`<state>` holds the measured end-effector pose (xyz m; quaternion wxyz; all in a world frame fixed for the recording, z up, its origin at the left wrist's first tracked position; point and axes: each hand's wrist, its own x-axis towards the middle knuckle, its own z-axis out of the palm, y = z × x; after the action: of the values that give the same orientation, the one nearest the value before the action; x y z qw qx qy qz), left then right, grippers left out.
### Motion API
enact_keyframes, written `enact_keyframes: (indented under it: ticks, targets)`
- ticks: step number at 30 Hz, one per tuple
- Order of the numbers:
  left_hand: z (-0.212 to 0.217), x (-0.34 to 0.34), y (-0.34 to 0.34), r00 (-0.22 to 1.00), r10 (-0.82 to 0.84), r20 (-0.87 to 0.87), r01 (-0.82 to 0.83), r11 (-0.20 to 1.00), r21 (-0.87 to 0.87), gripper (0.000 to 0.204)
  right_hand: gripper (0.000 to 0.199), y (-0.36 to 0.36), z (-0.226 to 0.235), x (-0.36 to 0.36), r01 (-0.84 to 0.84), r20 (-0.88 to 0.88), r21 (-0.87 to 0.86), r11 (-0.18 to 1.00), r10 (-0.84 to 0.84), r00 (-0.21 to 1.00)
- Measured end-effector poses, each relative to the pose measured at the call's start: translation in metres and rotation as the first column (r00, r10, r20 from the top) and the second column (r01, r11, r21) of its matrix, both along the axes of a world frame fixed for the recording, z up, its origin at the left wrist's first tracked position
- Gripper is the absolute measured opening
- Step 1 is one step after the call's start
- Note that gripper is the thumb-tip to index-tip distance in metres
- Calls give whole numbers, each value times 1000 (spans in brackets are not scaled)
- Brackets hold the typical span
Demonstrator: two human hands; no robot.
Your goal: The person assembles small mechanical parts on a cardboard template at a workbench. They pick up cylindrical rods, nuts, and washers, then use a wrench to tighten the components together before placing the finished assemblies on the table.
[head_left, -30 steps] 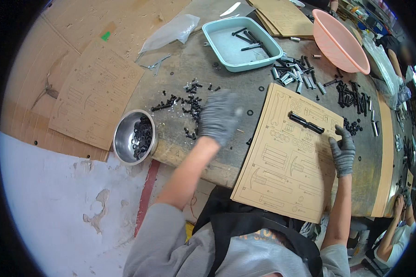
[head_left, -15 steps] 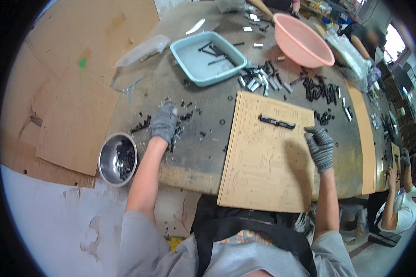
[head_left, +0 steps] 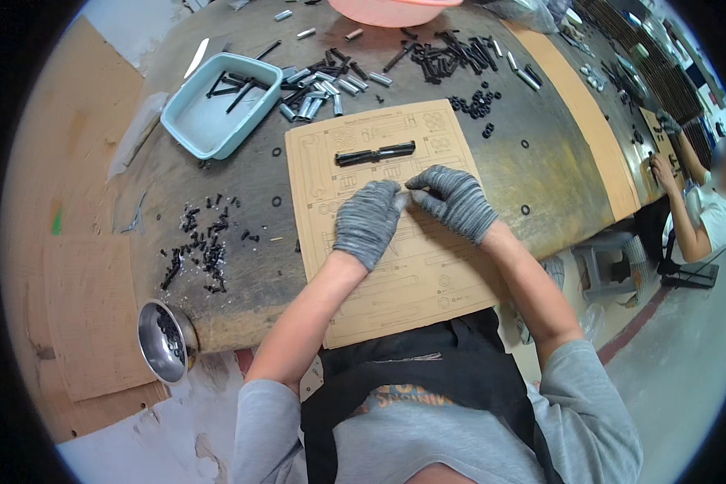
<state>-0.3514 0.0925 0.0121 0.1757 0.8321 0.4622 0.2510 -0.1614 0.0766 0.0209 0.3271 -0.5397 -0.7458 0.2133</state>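
My left hand (head_left: pixel 365 223) and my right hand (head_left: pixel 458 206), both in grey striped gloves, meet fingertip to fingertip above a printed cardboard sheet (head_left: pixel 387 310). Thumb and fingers are pinched together on each; whatever they hold is too small or hidden to make out. Just beyond them, black rod-shaped parts (head_left: pixel 375 153) lie end to end on the sheet, touched by neither hand. Loose small black screws (head_left: pixel 211 252) are scattered on the table left of the sheet. A steel bowl (head_left: pixel 148 339) holding small black parts stands at the table's near left edge.
A light blue basin (head_left: pixel 206 129) with black bolts stands far left. Beside it are silver sleeves (head_left: pixel 323 90); further right lie black bolts (head_left: pixel 452 58) and black nuts (head_left: pixel 477 103). A pink basin (head_left: pixel 395 14) sits at the back. Another person (head_left: pixel 698 210) works at right.
My left hand has left the small screws and come right, over the cardboard. My right hand has moved inward to meet it. The view has shifted, and the cardboard sits lower left.
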Motion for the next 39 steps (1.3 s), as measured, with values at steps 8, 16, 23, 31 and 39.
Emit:
enact_keyframes:
  ticks: [8, 16, 23, 31, 39]
  targets:
    - [18, -61, -16, 985, 96, 146, -76, 988, -138, 21, 20, -12, -7, 8, -21, 44, -40, 999, 22, 999]
    - [40, -51, -32, 964, 9, -264, -45, 990, -130, 24, 19, -5, 6, -5, -90, 160, 0, 996, 89, 983]
    - [33, -36, -2, 993, 55, -103, -70, 987, -147, 17, 15, 12, -3, -2, -20, 327, 169, 985, -37, 944]
    - [7, -11, 42, 993, -118, -28, 116, 990, -83, 17, 20, 43, -11, -3, -220, 430, 316, 923, 67, 900]
    - [37, -24, 9, 982, -49, -185, -1, 966, -260, 28, 18, 13, 7, -9, -96, 240, -113, 989, 120, 963]
